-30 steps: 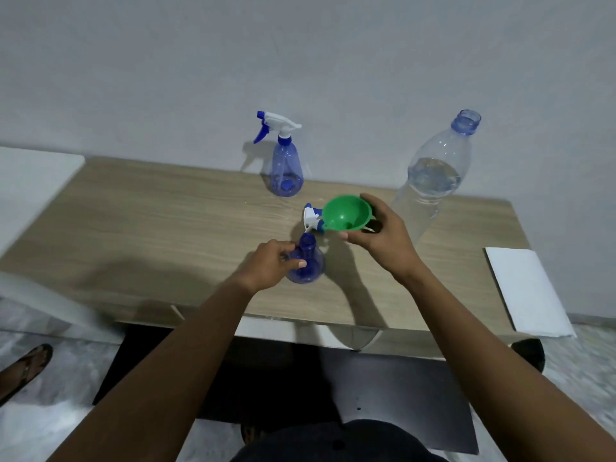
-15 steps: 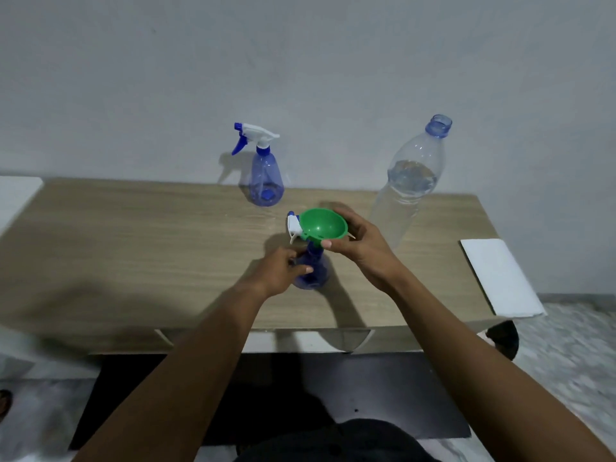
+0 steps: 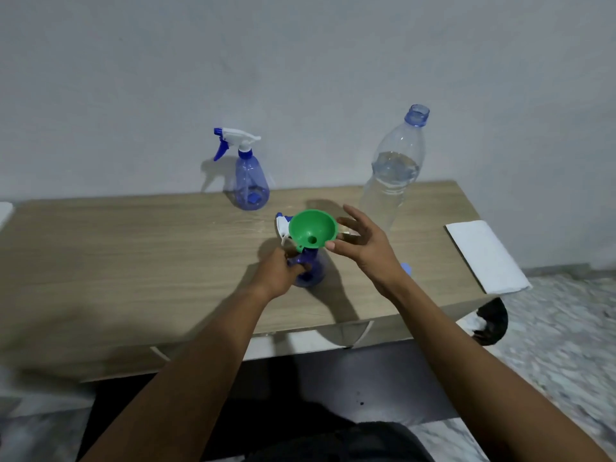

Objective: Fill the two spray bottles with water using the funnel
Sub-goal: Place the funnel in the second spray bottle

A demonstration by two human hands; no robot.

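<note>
Green funnel (image 3: 311,228) sat tilted in the neck of the near spray bottle (image 3: 316,272), mid-desk. Left hand (image 3: 276,278) fingers clamped on that neck. Right hand (image 3: 363,251) fingers apart, thumb at the funnel rim. Detached spray head (image 3: 281,225) lay just behind. Far spray bottle (image 3: 250,185) had its trigger on. Uncapped water bottle (image 3: 390,185) on the right was roughly two-thirds full. Wood-grain desk (image 3: 133,261), white cloth (image 3: 483,255) at the right edge, plain grey wall (image 3: 300,61).

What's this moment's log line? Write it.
left hand grips near spray bottle | funnel in its neck | right hand open beside funnel
</note>
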